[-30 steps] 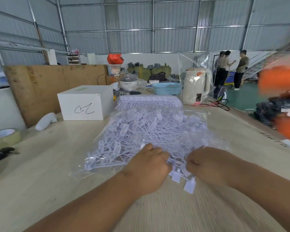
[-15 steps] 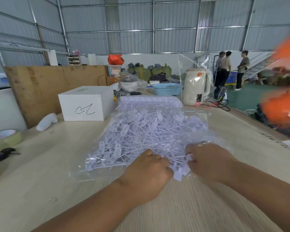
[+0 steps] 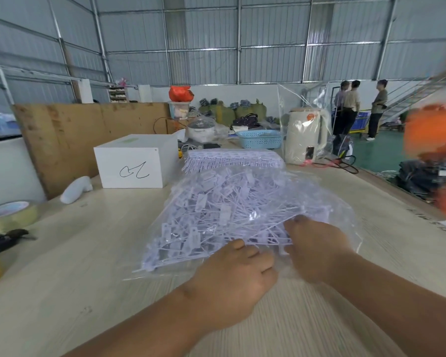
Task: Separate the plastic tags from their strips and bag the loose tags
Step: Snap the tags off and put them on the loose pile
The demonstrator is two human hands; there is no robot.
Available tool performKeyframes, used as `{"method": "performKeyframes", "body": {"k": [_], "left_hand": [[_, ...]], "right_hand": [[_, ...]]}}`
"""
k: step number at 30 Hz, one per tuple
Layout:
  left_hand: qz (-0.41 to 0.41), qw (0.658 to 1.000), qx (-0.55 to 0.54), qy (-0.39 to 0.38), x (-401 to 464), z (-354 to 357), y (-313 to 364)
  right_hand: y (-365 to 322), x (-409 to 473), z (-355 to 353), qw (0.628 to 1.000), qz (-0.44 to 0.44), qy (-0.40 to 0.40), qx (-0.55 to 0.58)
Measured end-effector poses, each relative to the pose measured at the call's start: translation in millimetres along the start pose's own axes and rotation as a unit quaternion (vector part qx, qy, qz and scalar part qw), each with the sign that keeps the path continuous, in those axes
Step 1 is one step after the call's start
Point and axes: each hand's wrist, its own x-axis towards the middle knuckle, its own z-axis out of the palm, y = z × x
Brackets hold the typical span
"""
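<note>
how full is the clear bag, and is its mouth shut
Well filled: loose tags pack the clear bag. Mouth: cannot tell, since the left hand and right hand cover it.

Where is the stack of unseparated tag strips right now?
In the head view, the stack of tag strips lies centre table, just behind the bag of loose tags, between the white box and the kettle.
</note>
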Motion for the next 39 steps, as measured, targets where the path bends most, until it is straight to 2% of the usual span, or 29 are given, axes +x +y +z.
{"method": "performKeyframes", "body": {"k": [4,7,10,13,15,18,20,22,24,25,27,29,31,37,39], "left_hand": [[-0.044,0.998,-0.026,-0.042,-7,5,-5],[-0.11,0.991,-0.008,-0.069,-11,5,-10],[-0.129,0.987,0.0,-0.094,-13,6,-12],[-0.093,0.992,-0.004,-0.08,-18,3,-13],[-0.087,0.994,-0.012,-0.058,-19,3,-15],[-0.086,0.992,0.011,-0.089,-22,-3,-13],[-0.127,0.986,-0.057,-0.09,-28,1,-16],[-0.195,0.973,-0.118,-0.036,-35,-1,-23],[-0.24,0.965,-0.082,0.061,-40,5,-37],[-0.268,0.959,-0.043,0.079,-40,4,-45],[-0.342,0.94,0.007,0.012,-37,2,-58],[-0.376,0.925,0.003,-0.054,-38,10,-67],[-0.366,0.927,0.003,-0.079,-38,16,-66],[-0.263,0.964,-0.015,0.027,-36,2,-48],[-0.253,0.966,-0.02,0.06,-38,-1,-46]], "right_hand": [[4,-2,-2,0.999,0.032,-0.036,-0.001],[-10,-16,-9,0.997,0.021,-0.014,-0.068],[-33,-28,-18,0.993,-0.034,0.052,-0.099],[-49,-29,-24,0.986,-0.119,0.085,-0.086],[-52,-26,-23,0.981,-0.185,0.048,-0.038],[-52,-20,-14,0.971,-0.22,-0.082,0.04],[-50,-16,-11,0.971,-0.212,-0.095,0.064],[-50,-12,-9,0.968,-0.24,-0.021,0.073],[-55,-12,-7,0.954,-0.28,0.051,0.089],[-59,-13,-5,0.948,-0.299,0.064,0.09],[-69,-14,0,0.943,-0.322,0.046,0.069],[-78,-9,3,0.944,-0.324,0.024,0.065],[-85,-2,4,0.948,-0.309,0.005,0.081],[-99,4,-2,0.965,-0.243,-0.078,0.063],[-101,2,-8,0.968,-0.233,-0.069,0.063]]}}
